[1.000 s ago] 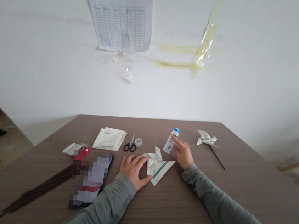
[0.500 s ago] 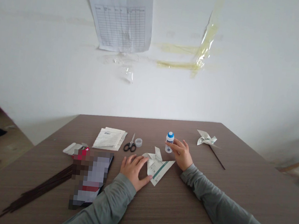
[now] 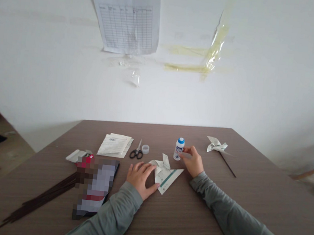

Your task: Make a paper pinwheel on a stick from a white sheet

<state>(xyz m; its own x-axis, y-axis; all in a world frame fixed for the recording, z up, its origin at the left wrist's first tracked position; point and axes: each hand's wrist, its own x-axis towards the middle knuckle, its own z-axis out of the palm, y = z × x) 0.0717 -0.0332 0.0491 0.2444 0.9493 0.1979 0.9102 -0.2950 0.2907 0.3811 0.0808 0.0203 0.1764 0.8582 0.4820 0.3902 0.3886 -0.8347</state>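
Observation:
My left hand [image 3: 141, 179] lies with its fingers spread on the left side of a partly folded paper pinwheel [image 3: 167, 176], its thumb at the lower edge. The printed paper has a green stripe, with one pointed blade standing up. Just behind it, a small white glue bottle [image 3: 179, 149] with a blue cap stands upright on the table. My right hand [image 3: 193, 162] pinches the bottle's right side, thumb in front and the other fingers partly hidden behind it.
Scissors [image 3: 136, 152], a clear round cap [image 3: 145, 149] and stacked paper sheets [image 3: 113, 146] lie further back. A finished pinwheel [image 3: 216, 145] on a brown stick rests at right. At left are a pixelated phone-like object [image 3: 97, 188], a red-and-white box [image 3: 79, 156] and dark sticks [image 3: 41, 199].
My right hand has shifted its fingers from across the bottle's front to its right side. The bottle has moved slightly right, and its label shows more. The left hand stays still.

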